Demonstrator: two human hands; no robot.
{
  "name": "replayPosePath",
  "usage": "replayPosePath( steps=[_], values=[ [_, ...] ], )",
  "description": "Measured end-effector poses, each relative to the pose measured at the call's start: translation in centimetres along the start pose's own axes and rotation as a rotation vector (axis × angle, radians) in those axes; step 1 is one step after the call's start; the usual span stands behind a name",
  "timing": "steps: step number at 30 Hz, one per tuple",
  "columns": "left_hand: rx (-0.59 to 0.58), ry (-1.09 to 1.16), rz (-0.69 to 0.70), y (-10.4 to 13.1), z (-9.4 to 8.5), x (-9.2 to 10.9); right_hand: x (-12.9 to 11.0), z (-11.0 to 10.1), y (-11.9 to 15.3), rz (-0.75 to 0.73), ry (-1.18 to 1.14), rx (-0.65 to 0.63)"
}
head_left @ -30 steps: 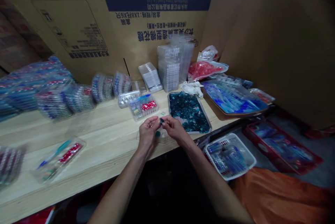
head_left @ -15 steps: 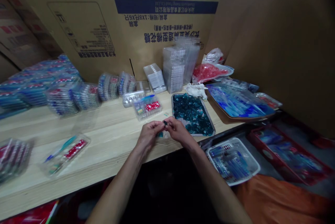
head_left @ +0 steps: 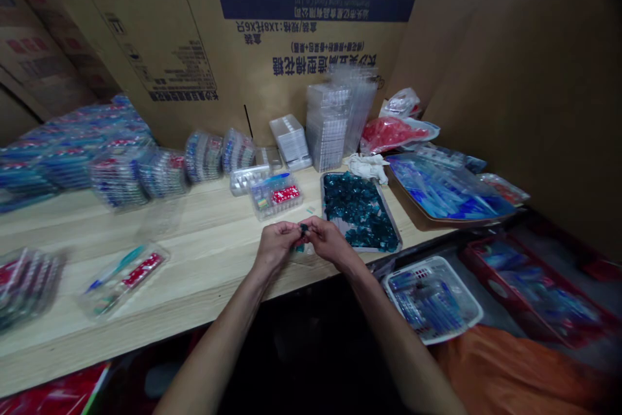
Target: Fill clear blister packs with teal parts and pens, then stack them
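My left hand (head_left: 276, 243) and my right hand (head_left: 327, 240) meet above the front edge of the wooden table (head_left: 208, 253). Between their fingertips they pinch a small dark teal piece (head_left: 304, 230). Under the hands lies a small clear plastic case (head_left: 302, 250) with a teal bit in it. A metal tray (head_left: 394, 228) heaped with teal pieces sits just right of my right hand. Beyond the hands is a clear case (head_left: 275, 195) holding a blue pen and a red card.
Filled clear packs (head_left: 121, 175) line the left and back of the table, one pack (head_left: 121, 278) lying near the front. Empty clear cases (head_left: 326, 127) are stacked by big cardboard boxes (head_left: 311, 20). At right are a tray of blue items (head_left: 444, 188) and a white basket (head_left: 430, 298).
Both hands stay together on the small teal piece, working it with tiny finger movements. The view has shifted slightly left and down.
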State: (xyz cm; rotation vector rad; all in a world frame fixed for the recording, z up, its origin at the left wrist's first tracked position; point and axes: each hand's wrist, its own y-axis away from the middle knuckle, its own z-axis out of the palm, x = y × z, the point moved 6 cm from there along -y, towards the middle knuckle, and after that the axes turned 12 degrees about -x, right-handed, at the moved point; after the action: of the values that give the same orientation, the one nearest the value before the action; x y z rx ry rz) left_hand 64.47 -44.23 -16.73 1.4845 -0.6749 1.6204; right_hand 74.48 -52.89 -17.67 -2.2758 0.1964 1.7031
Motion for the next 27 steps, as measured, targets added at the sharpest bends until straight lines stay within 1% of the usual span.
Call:
replayPosePath(
  steps=[3, 5, 7, 9, 11, 12, 14, 15, 17, 20, 22, 24, 27],
  values=[
    [0.057, -0.257, 0.090, 0.3, -0.1, 0.9, -0.2, 0.1, 0.1, 0.033, 0.025, 0.005],
    [0.049, -0.359, 0.126, 0.6, 0.2, 1.3, -0.6, 0.0, 0.2, 0.044, 0.002, -0.020],
    [-0.015, -0.368, 0.137, 0.8, 0.6, 1.3, -1.2, -0.1, 0.4, 0.039, -0.071, -0.112],
    [-0.123, -0.308, 0.115, 1.0, 1.0, 1.1, -1.9, -0.2, 0.5, 0.031, -0.140, -0.242],
    [-0.235, -0.233, 0.080, 1.1, 1.4, 0.8, -2.6, -0.5, 0.6, 0.028, -0.145, -0.356],
    [-0.279, -0.203, 0.067, 1.2, 1.5, 0.7, -2.8, -0.7, 0.6, 0.025, -0.123, -0.391],
    [-0.335, -0.166, 0.059, 1.2, 1.6, 0.5, -3.2, -1.0, 0.6, 0.016, -0.083, -0.416],
    [-0.338, -0.155, 0.069, 1.2, 1.6, 0.5, -3.4, -1.0, 0.6, 0.011, -0.076, -0.413],
    [-0.295, -0.139, 0.110, 1.0, 1.2, 0.6, -3.5, -1.0, 0.7, -0.005, -0.111, -0.371],
    [-0.217, -0.149, 0.173, 0.8, 0.7, 0.8, -3.3, -0.7, 0.8, -0.047, -0.209, -0.245],
    [-0.201, -0.187, 0.192, 0.7, 0.7, 0.8, -2.8, -0.3, 0.8, -0.067, -0.221, -0.171],
    [-0.170, -0.232, 0.210, 0.7, 0.7, 0.8, -2.2, 0.1, 0.7, -0.059, -0.189, -0.111],
    [-0.088, -0.296, 0.249, 0.7, 0.5, 0.8, -1.4, 0.3, 0.5, -0.015, -0.172, -0.020]
  ],
)
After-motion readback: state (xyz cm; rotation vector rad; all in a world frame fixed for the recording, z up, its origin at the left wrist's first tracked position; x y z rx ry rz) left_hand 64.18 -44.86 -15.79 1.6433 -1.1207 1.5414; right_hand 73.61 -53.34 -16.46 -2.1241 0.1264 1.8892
